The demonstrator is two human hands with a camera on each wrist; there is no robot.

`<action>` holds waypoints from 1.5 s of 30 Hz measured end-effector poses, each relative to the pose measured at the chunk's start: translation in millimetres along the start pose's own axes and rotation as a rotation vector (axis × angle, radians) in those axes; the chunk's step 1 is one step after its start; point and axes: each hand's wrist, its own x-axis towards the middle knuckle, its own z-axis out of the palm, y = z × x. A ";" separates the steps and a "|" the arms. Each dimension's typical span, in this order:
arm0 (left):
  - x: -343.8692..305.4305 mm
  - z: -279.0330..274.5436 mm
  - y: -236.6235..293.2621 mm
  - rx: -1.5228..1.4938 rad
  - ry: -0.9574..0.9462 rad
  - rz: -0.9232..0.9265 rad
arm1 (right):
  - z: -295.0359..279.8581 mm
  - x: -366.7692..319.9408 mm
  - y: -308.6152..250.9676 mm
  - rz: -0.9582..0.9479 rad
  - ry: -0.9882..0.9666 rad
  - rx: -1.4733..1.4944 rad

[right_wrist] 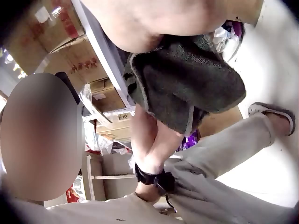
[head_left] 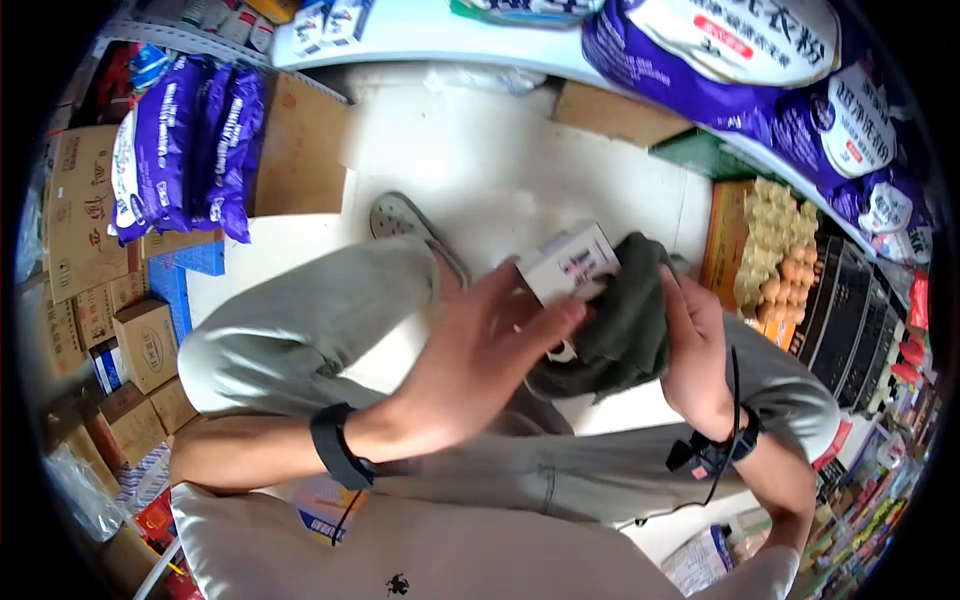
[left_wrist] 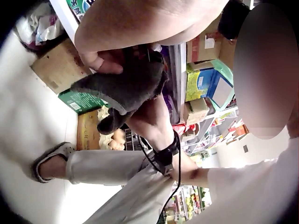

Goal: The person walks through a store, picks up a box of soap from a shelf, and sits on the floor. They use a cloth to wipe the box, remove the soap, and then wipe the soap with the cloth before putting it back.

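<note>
In the head view my left hand [head_left: 465, 350] grips a small white box [head_left: 570, 262] with dark and red print, its thumb across the near side. A dark grey-green cloth [head_left: 625, 325] hangs in folds against the box. My right hand [head_left: 697, 345] holds that cloth by its right edge, thumb on top. The left wrist view shows the cloth [left_wrist: 126, 84] between both hands, with fingertips of the left hand [left_wrist: 105, 63] at its upper edge. In the right wrist view the cloth [right_wrist: 187, 84] spreads wide and hides the box.
A shelf [head_left: 420, 42] with purple detergent bags [head_left: 740, 60] runs along the front. More purple bags [head_left: 190, 150] stand on cartons [head_left: 85, 210] at left. Egg trays with eggs [head_left: 790, 285] and a black crate [head_left: 845, 310] are at right. The person's clog-clad foot [head_left: 415, 225] is on the pale floor.
</note>
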 end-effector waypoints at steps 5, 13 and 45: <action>1.5 -4.2 15.0 0.221 -0.004 0.119 | -11.2 10.2 -14.1 -0.049 0.089 0.183; 0.0 -12.7 27.6 0.591 0.015 0.167 | -42.4 22.7 -35.7 -0.202 0.497 0.437; -3.8 -6.0 -3.9 0.801 -0.124 0.653 | -11.4 2.6 -40.8 -0.164 -0.357 -0.096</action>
